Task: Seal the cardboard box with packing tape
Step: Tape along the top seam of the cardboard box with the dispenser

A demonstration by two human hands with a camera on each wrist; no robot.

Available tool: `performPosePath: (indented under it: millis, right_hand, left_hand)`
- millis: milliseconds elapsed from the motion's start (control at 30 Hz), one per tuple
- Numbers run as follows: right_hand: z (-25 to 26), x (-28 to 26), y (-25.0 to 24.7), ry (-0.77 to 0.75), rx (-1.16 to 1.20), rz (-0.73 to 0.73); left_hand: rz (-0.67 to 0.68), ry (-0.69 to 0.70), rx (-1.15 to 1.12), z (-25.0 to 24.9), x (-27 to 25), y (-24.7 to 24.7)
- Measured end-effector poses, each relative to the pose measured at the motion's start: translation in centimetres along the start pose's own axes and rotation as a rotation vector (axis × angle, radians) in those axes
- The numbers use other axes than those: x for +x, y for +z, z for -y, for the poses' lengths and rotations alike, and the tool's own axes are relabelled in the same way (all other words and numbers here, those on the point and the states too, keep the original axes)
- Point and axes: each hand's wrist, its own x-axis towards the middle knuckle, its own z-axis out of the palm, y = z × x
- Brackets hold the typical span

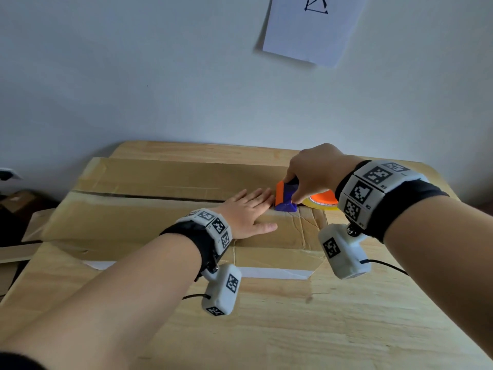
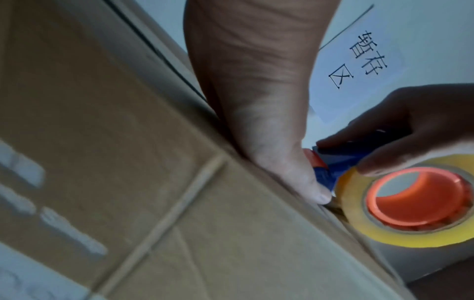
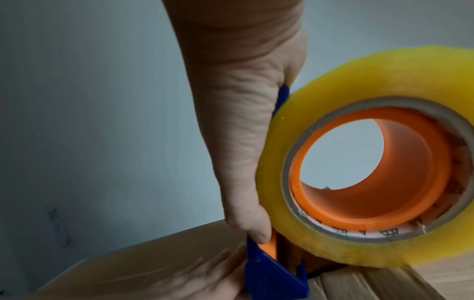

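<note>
The box lay on the table, its seam mostly untaped. The left hand was pressed flat, fingers together, beside the dispenser gripped by the right hand. Steady pressure was probably needed while pulling.

A plain packing or storage corner of a workroom rather than a home. A bare, pale grey-white painted wall rises behind a light, unfinished wooden table. A white paper sheet is stuck to the wall, printed with black Chinese characters like a zone label. A large flat brown cardboard box lies on the table, and more brown cardboard pieces sit in shadow at the left.
</note>
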Motion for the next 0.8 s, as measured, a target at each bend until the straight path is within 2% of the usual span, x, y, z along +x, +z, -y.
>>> performPosePath:
  millis: [100,300,467,633,733,800]
  right_hand:
    - [-0.1,0.0,-0.1,0.016,0.02,0.025]
    - [0.1,-0.1,-0.1,0.036,0.027,0.035]
    - [-0.2,-0.8,0.3,0.041,0.046,-0.013]
    - [0.1,-0.6,0.9,0.0,-0.047,-0.061]
    - [0.1,-0.4,1.5,-0.024,-0.102,-0.092]
    - [-0.4,-0.5,1.6,0.018,-0.107,-0.083]
  left_hand:
    - [0.035,-0.041,0.038,2.1,-1.7,0.2]
    - [0.1,-0.223,0.013,6.1,-5.7,0.6]
    - [0.043,-0.346,-0.046,4.3,-4.1,0.7]
    - [-0.091,-0.243,-0.081,-1.1,0.8,0.4]
    - [-0.149,-0.233,-0.099,-2.0,2.4,0.2]
    - [-0.152,-0.226,-0.099,-1.8,2.6,0.2]
